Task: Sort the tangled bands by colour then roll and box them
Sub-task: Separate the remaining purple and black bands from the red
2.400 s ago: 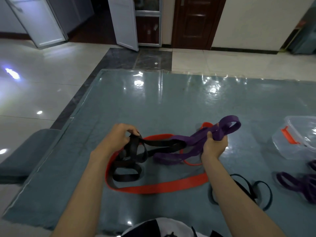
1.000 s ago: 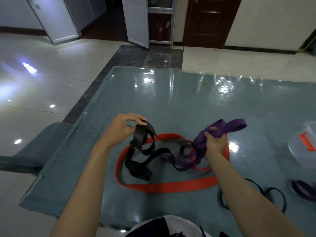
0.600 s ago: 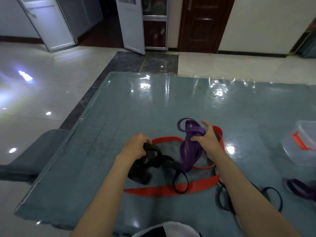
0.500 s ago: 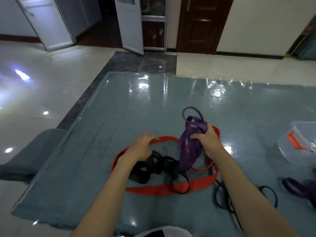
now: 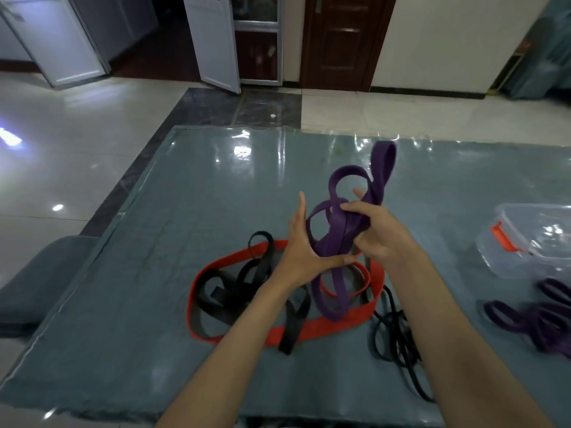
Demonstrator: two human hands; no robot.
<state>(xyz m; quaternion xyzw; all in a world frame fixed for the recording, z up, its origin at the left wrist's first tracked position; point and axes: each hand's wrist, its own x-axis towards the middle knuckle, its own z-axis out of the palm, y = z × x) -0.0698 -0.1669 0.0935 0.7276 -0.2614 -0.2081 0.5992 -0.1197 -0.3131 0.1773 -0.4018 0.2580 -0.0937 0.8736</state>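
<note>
A purple band [image 5: 346, 230] hangs in loops above the table, lifted clear of the pile. My right hand [image 5: 380, 233] grips its bunched middle, fingers curled round it. My left hand [image 5: 301, 245] is beside it with straight fingers, thumb under the lower loop. Below lie a wide red band [image 5: 309, 330] in a big ring, a thin red band [image 5: 355, 291] inside it, and a wide black band [image 5: 247, 288] tangled across the ring's left side. A thin black band [image 5: 392, 338] lies to the right of the ring.
The table [image 5: 185, 211] has a grey-blue cloth under a shiny clear cover. A clear plastic box [image 5: 531, 242] with an orange latch stands at the right. More purple bands [image 5: 537, 322] lie in front of it. A grey chair [image 5: 37, 273] is at the left edge.
My left hand has let go of the black band, which now lies on the table, and moved right to the purple band. My right hand has raised the purple band higher.
</note>
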